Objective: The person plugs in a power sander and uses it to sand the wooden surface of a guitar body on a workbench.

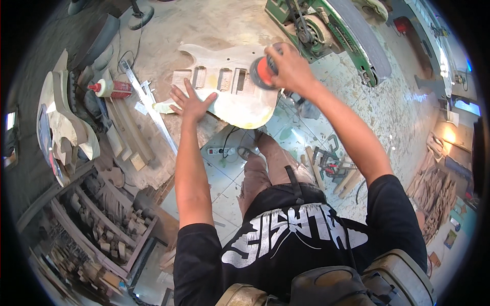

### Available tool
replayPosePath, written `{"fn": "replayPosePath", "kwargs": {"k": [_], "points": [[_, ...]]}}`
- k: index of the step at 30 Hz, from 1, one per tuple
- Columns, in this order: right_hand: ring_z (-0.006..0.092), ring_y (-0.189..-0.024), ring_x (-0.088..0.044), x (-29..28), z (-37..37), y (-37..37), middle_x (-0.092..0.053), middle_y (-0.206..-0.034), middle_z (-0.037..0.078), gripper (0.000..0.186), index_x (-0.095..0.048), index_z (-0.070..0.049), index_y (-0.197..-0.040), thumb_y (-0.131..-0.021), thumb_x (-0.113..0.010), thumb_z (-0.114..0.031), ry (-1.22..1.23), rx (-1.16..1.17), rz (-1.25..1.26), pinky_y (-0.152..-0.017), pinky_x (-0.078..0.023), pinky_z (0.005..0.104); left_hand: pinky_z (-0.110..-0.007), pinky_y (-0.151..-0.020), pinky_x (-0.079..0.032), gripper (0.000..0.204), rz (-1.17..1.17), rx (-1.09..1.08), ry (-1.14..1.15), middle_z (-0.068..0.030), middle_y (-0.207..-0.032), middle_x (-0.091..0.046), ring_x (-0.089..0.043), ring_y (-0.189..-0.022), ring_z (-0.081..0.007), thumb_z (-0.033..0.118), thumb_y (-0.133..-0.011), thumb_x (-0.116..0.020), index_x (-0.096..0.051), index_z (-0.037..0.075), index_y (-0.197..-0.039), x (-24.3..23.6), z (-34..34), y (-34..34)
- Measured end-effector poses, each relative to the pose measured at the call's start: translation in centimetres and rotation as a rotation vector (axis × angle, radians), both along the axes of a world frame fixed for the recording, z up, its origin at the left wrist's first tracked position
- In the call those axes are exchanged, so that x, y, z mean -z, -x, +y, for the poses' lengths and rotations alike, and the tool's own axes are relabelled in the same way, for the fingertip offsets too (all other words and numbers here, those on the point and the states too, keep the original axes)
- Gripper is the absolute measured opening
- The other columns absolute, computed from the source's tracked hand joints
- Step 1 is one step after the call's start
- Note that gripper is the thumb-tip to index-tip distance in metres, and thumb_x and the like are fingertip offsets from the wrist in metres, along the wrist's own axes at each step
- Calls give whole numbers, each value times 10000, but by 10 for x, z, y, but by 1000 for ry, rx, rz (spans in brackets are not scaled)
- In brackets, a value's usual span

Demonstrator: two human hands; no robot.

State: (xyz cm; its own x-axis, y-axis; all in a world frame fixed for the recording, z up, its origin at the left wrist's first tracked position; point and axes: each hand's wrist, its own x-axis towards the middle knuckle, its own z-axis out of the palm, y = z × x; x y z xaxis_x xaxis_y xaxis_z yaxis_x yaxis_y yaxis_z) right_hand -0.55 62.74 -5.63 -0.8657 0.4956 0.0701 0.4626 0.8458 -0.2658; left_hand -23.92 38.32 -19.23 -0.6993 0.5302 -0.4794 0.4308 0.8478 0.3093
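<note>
An unpainted wooden electric guitar body [245, 108] lies flat on the dusty workbench, its rounded lower edge reaching past the bench edge. Several routed cavities show in its face. With fingers spread, my left hand [193, 104] rests flat on the body near its left side. My right hand [292, 69] is wrapped round a red and black orbital sander [264, 72]. The sander sits at the body's right end, over its face and edge; my fingers partly hide its top.
A white and red glue bottle [113, 88], a metal caliper [146, 97] and wood strips [127, 130] lie left on the bench. A green belt machine [326, 35] stands at the far right. Below are a power strip [221, 151] and clamps [332, 162] on the floor.
</note>
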Motion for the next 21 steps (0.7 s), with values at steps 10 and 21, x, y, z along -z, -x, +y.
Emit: {"fn": "replayPosePath", "kwargs": {"k": [10, 21], "points": [[458, -1042, -671, -20, -78, -22, -547, -1235, 214, 656, -554, -191, -1380, -780, -787, -65, 159, -216, -211, -772, -607, 554, -727, -1226, 103, 1453, -11, -2, -31, -341, -1732, 216, 284, -1602, -463, 904, -745, -698, 98, 197, -1733, -1, -2, 1], [452, -1064, -645, -11, -46, -53, -524, -1229, 200, 713, -529, -196, -1420, -781, -827, -94, 115, -104, -115, -797, -593, 548, -736, -1215, 110, 1468, -5, 5, -24, -348, -1725, 228, 271, -1603, -473, 955, -736, -655, 133, 212, -1726, 4, -2, 3]]}}
